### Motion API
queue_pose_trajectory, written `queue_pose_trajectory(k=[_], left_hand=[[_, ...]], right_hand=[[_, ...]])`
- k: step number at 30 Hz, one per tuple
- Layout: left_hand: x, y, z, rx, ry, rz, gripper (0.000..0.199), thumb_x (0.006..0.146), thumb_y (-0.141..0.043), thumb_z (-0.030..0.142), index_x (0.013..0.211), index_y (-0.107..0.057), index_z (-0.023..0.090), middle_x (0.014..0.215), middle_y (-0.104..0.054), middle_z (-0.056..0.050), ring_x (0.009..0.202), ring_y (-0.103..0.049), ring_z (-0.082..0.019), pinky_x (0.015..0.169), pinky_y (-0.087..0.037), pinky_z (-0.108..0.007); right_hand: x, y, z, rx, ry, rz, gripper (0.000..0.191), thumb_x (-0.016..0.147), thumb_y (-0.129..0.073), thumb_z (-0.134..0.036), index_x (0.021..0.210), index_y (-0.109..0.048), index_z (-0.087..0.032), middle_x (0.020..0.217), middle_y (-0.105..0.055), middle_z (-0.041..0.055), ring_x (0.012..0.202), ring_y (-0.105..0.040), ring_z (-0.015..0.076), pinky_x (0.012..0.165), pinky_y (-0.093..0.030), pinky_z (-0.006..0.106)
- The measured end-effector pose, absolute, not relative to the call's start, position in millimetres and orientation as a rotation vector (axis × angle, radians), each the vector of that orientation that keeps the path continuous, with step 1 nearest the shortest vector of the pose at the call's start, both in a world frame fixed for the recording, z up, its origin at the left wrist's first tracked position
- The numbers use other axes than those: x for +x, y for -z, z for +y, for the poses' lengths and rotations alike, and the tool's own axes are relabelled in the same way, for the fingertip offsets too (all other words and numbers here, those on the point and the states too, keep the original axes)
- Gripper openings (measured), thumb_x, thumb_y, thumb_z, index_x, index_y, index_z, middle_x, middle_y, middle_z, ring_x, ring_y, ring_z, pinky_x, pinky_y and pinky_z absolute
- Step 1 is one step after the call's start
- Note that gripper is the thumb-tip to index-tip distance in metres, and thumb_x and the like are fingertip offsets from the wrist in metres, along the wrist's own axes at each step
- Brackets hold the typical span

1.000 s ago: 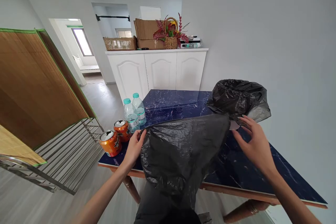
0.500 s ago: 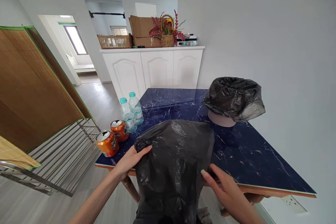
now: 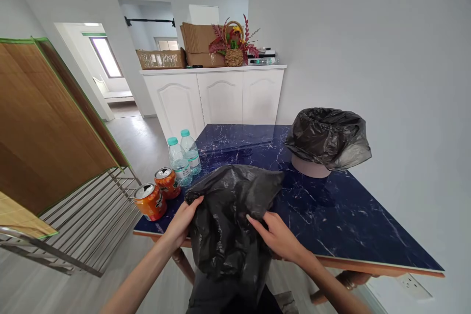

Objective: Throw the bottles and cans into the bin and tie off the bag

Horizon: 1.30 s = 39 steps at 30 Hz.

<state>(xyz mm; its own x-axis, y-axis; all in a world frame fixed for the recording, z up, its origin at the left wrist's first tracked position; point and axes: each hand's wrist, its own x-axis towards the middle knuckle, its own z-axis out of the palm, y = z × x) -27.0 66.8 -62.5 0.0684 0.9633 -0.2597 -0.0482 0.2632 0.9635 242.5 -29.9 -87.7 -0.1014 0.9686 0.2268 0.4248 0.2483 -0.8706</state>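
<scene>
A black plastic bag hangs over the front edge of the blue table, its upper part lying on the tabletop. My left hand pinches the bag's left side, thumb on top and the other fingers hidden behind it. On the right side, my right hand grips the film, with thumb in front and the rest of the fingers tucked behind. Between the two hands the plastic is creased and bunched. Just beyond my left hand stand two orange drink cans and two clear bottles with teal caps.
A light-coloured bin lined with a black bag stands at the table's right. The blue marbled table meets the wall there. Left of it is a metal rack with brown mats. Behind, a white cabinet carries boxes and a flower basket.
My right hand has moved left and slightly up, bringing the bag's right side toward my left hand. The bag has narrowed and wrinkled. My left hand has shifted slightly left and up.
</scene>
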Motion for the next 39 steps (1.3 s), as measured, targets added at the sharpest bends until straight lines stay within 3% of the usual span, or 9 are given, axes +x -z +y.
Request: queue_pose_trajectory(k=[8, 12, 18, 21, 24, 30, 32, 35, 39], left_hand=[[-25, 67, 70, 1.047, -1.063, 1.245, 0.063, 0.077, -0.083, 0.055, 0.126, -0.068, 0.017, 0.119, -0.081, -0.013, 0.111, -0.076, -0.033, 0.096, -0.061, -0.043], [-22, 69, 62, 1.228, -0.988, 1.203, 0.065, 0.087, -0.075, 0.061, 0.135, -0.062, 0.02, 0.138, -0.073, -0.014, 0.132, -0.066, -0.033, 0.112, -0.053, -0.045], [-44, 64, 36, 1.833, -1.094, 1.432, 0.077, 0.1, -0.062, 0.056, 0.162, -0.03, 0.021, 0.161, -0.05, -0.02, 0.145, -0.054, -0.035, 0.119, -0.047, -0.054], [-49, 58, 36, 2.427, -1.045, 1.367, 0.058, 0.108, -0.052, 0.043, 0.162, -0.039, 0.029, 0.169, -0.043, -0.012, 0.157, -0.038, -0.035, 0.129, -0.032, -0.057], [-45, 59, 51, 2.734, -0.618, 1.125, 0.048, 0.112, -0.044, 0.044, 0.159, -0.049, 0.032, 0.166, -0.05, -0.006, 0.161, -0.033, -0.032, 0.132, -0.026, -0.058], [-29, 86, 68, 2.785, -0.314, 0.992, 0.091, 0.099, -0.057, 0.072, 0.171, -0.026, 0.028, 0.176, -0.03, -0.012, 0.164, -0.021, -0.04, 0.132, -0.014, -0.068], [-28, 92, 65, 2.798, -0.346, 0.989, 0.094, 0.097, -0.058, 0.073, 0.172, -0.022, 0.029, 0.176, -0.027, -0.012, 0.164, -0.02, -0.04, 0.132, -0.01, -0.068], [-30, 97, 57, 2.799, -0.403, 1.001, 0.095, 0.097, -0.059, 0.074, 0.172, -0.023, 0.029, 0.176, -0.028, -0.011, 0.164, -0.021, -0.041, 0.132, -0.011, -0.068], [-20, 93, 49, 2.808, -0.505, 1.054, 0.079, 0.1, -0.057, 0.07, 0.166, -0.042, 0.028, 0.17, -0.043, -0.012, 0.16, -0.032, -0.041, 0.132, -0.014, -0.068]], right_hand=[[328, 103, -3, -1.559, -0.636, -1.272, 0.046, 0.097, -0.051, -0.07, 0.089, -0.059, -0.025, 0.09, -0.074, 0.008, 0.091, -0.07, 0.0293, 0.092, -0.055, 0.044], [353, 80, -7, -1.56, -0.664, -1.072, 0.053, 0.099, -0.048, -0.071, 0.122, -0.054, -0.024, 0.104, -0.077, 0.011, 0.104, -0.074, 0.0301, 0.097, -0.057, 0.049], [313, 62, -58, -1.17, -1.269, -1.069, 0.11, 0.092, -0.077, -0.057, 0.165, 0.002, -0.032, 0.139, -0.071, 0.0146, 0.126, -0.071, 0.0282, 0.108, -0.056, 0.052], [292, 72, -70, -1.092, -1.303, -1.22, 0.116, 0.093, -0.078, -0.052, 0.166, 0.01, -0.033, 0.149, -0.063, 0.017, 0.131, -0.068, 0.0287, 0.113, -0.053, 0.052], [278, 79, -67, -1.185, -1.201, -1.362, 0.11, 0.095, -0.073, -0.054, 0.169, 0.005, -0.03, 0.149, -0.061, 0.0172, 0.126, -0.071, 0.0288, 0.111, -0.055, 0.05], [294, 63, -69, -1.218, -1.1, -1.409, 0.074, 0.098, -0.064, -0.055, 0.162, -0.037, -0.029, 0.136, -0.067, 0.013, 0.113, -0.074, 0.0262, 0.105, -0.058, 0.044], [316, 59, -82, -1.26, -1.132, -1.275, 0.068, 0.099, -0.062, -0.056, 0.158, -0.045, -0.029, 0.101, -0.076, 0.006, 0.075, -0.075, 0.0212, 0.084, -0.065, 0.041], [350, 50, -104, -1.366, -1.123, -1.026, 0.065, 0.101, -0.059, -0.059, 0.156, -0.049, -0.025, 0.046, -0.046, -0.0118, 0.029, -0.036, 0.0119, 0.053, -0.058, 0.034], [347, 12, -116, -1.436, -0.581, -1.062, 0.044, 0.097, -0.067, -0.058, 0.129, -0.067, -0.029, 0.052, -0.051, -0.0061, 0.049, -0.059, 0.019, 0.056, -0.057, 0.031]])
